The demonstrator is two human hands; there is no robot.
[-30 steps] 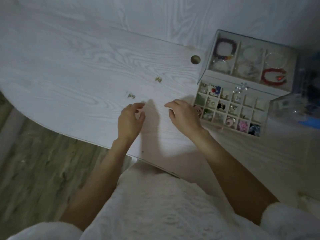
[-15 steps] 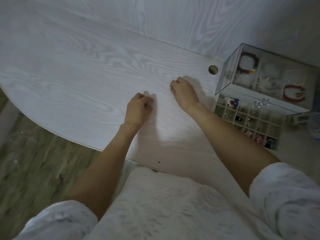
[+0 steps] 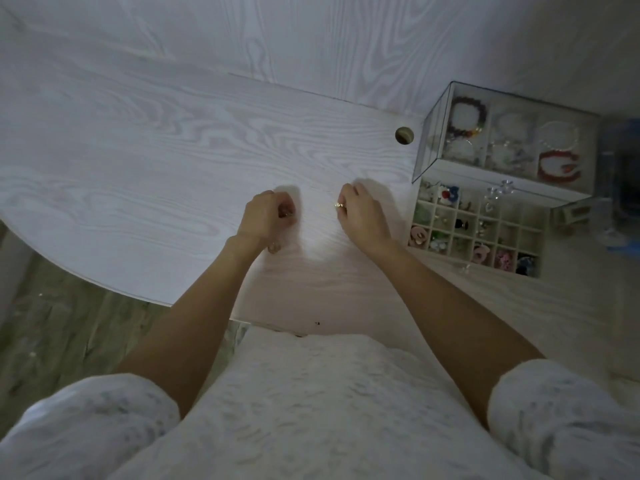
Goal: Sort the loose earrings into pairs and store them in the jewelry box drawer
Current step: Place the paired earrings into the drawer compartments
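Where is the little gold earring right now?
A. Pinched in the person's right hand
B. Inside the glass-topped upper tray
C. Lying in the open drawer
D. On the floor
A: the gold earring glints at the fingertips of the right hand, above the table.

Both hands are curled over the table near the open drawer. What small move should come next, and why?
Probably bring the two hands together to compare pieces. The right hand pinches a small gold earring; the left hand is curled, its contents unclear. The open drawer sits to the right.
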